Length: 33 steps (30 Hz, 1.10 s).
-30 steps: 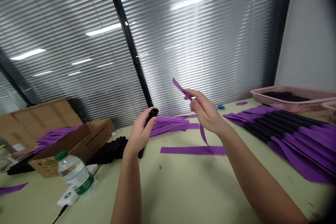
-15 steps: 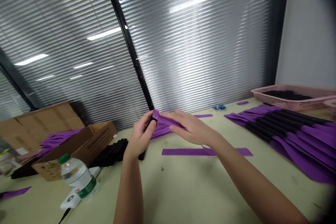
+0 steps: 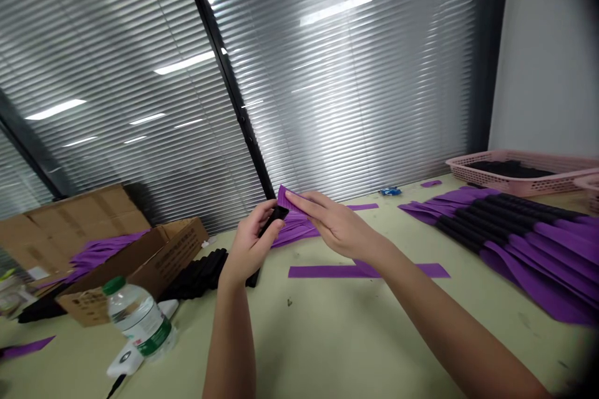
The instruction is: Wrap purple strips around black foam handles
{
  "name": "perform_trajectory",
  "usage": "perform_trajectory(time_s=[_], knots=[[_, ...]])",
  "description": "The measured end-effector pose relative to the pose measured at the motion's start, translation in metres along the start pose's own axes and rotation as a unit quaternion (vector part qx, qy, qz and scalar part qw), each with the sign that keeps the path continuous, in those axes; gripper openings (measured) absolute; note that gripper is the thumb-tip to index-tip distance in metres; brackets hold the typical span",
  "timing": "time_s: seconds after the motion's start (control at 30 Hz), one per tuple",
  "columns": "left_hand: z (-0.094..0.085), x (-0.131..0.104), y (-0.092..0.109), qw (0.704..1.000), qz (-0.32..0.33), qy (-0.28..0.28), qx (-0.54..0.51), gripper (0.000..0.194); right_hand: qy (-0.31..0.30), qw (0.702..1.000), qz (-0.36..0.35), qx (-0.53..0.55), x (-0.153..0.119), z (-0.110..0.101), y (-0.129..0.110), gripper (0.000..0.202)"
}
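Observation:
Near the middle of the view, my left hand (image 3: pixel 249 245) is closed round a small black piece (image 3: pixel 276 217), which points up and to the right. Just right of it, my right hand (image 3: pixel 334 222) pinches a ribbed purple strip (image 3: pixel 286 199) between thumb and fingers. The strip's end stands up beside the black piece; whether they touch is hard to tell. Behind my hands lies a bunch of purple strips (image 3: pixel 294 230). A flat purple strip (image 3: pixel 322 272) lies on the table (image 3: pixel 327 336) beneath my right wrist.
At the left are a cardboard box (image 3: pixel 163 257) with purple strips, a water bottle (image 3: pixel 140 318), a white device (image 3: pixel 125 358) and black pieces (image 3: pixel 199 274). Purple strips with black sleeves (image 3: pixel 496 224) lie at the right, before a pink basket (image 3: pixel 524 186). Blinds (image 3: pixel 365 87) stand behind.
The purple strip's end has risen slightly and come away from the black piece, which now shows more in my left hand. My right fingers have drawn together on the strip.

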<state>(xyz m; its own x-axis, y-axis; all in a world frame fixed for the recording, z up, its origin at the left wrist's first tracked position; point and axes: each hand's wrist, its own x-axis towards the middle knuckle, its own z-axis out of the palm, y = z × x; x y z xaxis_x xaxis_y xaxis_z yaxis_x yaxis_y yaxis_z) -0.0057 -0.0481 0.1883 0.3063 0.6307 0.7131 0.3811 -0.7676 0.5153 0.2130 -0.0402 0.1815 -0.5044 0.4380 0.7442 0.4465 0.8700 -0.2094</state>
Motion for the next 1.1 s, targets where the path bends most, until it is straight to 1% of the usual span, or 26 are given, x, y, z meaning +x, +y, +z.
perform_trajectory(time_s=[0.13,0.33,0.5,0.6,0.73,0.93,1.1], knots=[[-0.0018,0.0009,0.0015,1.0,-0.006,-0.01,0.005,0.028,-0.017,1.0,-0.004,-0.005,-0.0018,-0.001,0.0023,0.06],[-0.002,0.0018,0.005,0.997,0.007,-0.012,0.076,0.029,-0.018,1.0,0.005,0.008,-0.0002,-0.0013,-0.0004,0.046],[-0.0008,0.0011,0.0042,0.997,0.012,-0.018,0.072,0.032,-0.028,1.0,0.013,-0.004,0.002,-0.001,-0.003,0.044],[-0.0014,0.0006,0.0012,0.997,0.016,-0.007,0.079,0.033,-0.023,1.0,0.01,-0.001,0.0017,-0.0011,-0.0028,0.041],[-0.0024,0.0012,0.0002,0.995,0.038,-0.001,0.097,0.033,-0.027,1.0,0.007,0.002,0.0003,-0.0031,-0.0013,0.039],[-0.0021,0.0035,0.004,0.988,0.085,-0.001,0.127,0.031,-0.028,0.999,-0.013,0.029,-0.0007,-0.0034,-0.0006,0.038],[-0.0019,0.0045,0.0066,0.984,0.097,-0.007,0.149,0.029,-0.008,0.999,-0.019,0.035,-0.0007,0.0005,-0.0031,0.038]])
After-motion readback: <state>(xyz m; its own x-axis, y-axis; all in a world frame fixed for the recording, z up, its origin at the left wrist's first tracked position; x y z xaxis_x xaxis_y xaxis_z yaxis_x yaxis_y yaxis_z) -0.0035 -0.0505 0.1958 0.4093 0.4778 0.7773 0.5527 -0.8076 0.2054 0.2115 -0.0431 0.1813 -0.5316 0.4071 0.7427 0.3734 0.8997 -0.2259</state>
